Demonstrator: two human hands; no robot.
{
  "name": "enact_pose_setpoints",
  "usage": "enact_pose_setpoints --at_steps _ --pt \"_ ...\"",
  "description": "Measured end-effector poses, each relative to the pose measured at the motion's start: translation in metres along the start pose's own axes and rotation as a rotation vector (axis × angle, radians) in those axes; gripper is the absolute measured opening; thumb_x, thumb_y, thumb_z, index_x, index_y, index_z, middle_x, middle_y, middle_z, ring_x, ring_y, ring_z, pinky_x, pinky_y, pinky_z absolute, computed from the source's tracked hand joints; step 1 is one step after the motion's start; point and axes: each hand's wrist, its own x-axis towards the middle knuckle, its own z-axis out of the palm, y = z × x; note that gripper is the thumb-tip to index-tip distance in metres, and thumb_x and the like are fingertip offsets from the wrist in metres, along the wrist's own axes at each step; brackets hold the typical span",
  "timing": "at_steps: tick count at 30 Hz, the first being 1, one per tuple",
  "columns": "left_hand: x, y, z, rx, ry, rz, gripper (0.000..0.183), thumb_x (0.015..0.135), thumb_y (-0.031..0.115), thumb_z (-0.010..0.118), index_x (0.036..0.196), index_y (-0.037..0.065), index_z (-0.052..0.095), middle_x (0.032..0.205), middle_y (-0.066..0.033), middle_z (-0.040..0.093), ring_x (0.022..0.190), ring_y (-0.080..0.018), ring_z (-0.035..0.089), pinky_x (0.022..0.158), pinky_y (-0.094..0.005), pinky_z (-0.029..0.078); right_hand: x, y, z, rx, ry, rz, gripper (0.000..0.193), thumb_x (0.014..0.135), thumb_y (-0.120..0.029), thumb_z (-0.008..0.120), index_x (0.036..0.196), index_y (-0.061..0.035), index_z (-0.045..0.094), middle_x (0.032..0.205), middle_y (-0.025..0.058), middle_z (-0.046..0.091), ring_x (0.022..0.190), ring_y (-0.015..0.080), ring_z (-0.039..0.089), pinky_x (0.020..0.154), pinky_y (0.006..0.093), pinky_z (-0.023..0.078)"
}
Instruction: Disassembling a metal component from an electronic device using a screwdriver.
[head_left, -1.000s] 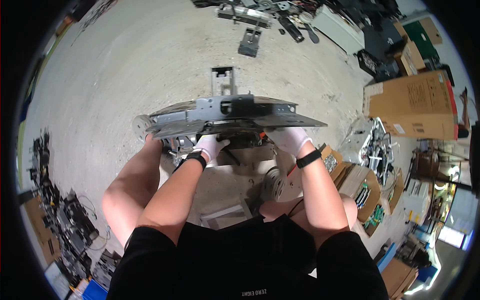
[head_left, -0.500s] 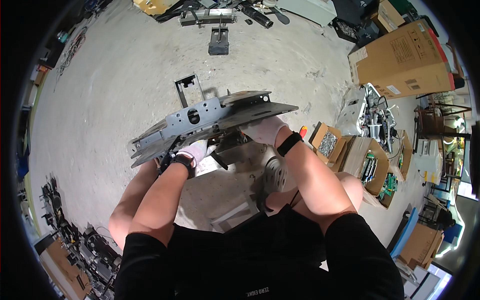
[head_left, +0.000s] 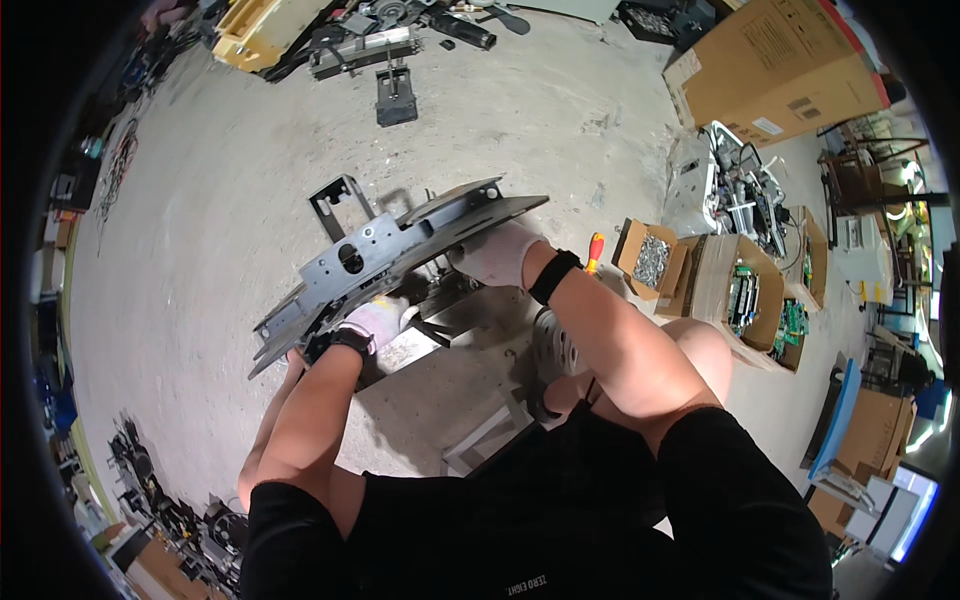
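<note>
A large grey metal frame [head_left: 377, 246] with long flat plates and an upright rectangular bracket [head_left: 341, 205] stands tilted in front of me, its left end lower and nearer. My left hand [head_left: 378, 322], in a pale glove, is closed at its near underside beside a black bar; some fingers are hidden. My gloved right hand [head_left: 497, 254] grips the near plate toward its right end, the fingertips out of sight behind it. Dark mechanical parts [head_left: 440, 290] show beneath the plates between both hands. A red-and-yellow-handled screwdriver [head_left: 595, 252] is just beyond my right wrist.
To the right stand a small carton of screws [head_left: 650, 258], cartons of circuit boards [head_left: 742, 300], a white-framed machine [head_left: 735, 185] and a large cardboard box [head_left: 775, 75]. Metal parts [head_left: 365, 52] lie at the far side. Dark machine parts [head_left: 165, 490] line the lower left.
The metal frame has tilted more steeply, its left end coming lower and nearer, with both hands still on it. My view has shifted, and more of the screwdriver handle shows.
</note>
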Motion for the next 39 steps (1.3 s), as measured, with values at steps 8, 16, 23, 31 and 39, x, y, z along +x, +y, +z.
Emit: enact_pose_setpoints --at_steps 8,16,23,31,39 --pt "0.002 -0.004 -0.003 -0.086 -0.006 -0.018 0.045 0.100 0.045 0.044 0.085 0.011 0.070 0.079 -0.0196 0.069 0.078 -0.0410 0.067 0.071 -0.0520 0.052 -0.002 -0.008 -0.030 0.132 -0.134 0.111 0.030 0.088 -0.018 0.051 0.099 0.0010 0.072 0.105 0.0210 0.071 0.100 0.0351 0.068 0.089 0.0418 0.052" --pt "0.001 0.002 -0.008 0.091 -0.073 0.079 0.045 0.101 0.040 0.040 0.085 0.008 0.067 0.076 -0.0195 0.069 0.073 -0.0405 0.067 0.068 -0.0522 0.052 -0.016 -0.004 -0.052 0.018 -0.293 0.050 0.030 0.083 -0.016 0.057 0.104 -0.0015 0.073 0.107 0.0172 0.072 0.100 0.0333 0.069 0.084 0.0413 0.054" --pt "0.008 0.005 -0.013 0.192 -0.095 0.057 0.045 0.101 0.042 0.042 0.084 0.009 0.067 0.076 -0.0189 0.069 0.074 -0.0390 0.067 0.069 -0.0513 0.052 -0.046 0.044 -0.035 0.092 -0.417 0.197 0.020 0.073 -0.010 0.067 0.086 0.0045 0.072 0.094 0.0231 0.071 0.087 0.0367 0.070 0.074 0.0435 0.054" --pt "0.003 0.006 -0.016 0.231 -0.090 0.049 0.044 0.102 0.040 0.042 0.084 0.008 0.066 0.075 -0.0175 0.069 0.072 -0.0381 0.067 0.064 -0.0501 0.052 -0.083 0.083 0.030 0.341 -0.480 0.286 0.036 0.085 -0.019 0.059 0.114 0.0018 0.066 0.094 0.0187 0.071 0.080 0.0366 0.067 0.070 0.0463 0.052" --pt "0.007 0.006 -0.016 0.200 -0.083 0.058 0.041 0.101 0.039 0.044 0.086 0.008 0.067 0.076 -0.0169 0.070 0.074 -0.0360 0.068 0.066 -0.0488 0.053 -0.075 0.051 0.028 0.274 -0.395 0.247 0.043 0.095 -0.045 0.050 0.117 -0.0103 0.062 0.101 0.0176 0.070 0.097 0.0365 0.066 0.084 0.0439 0.051"
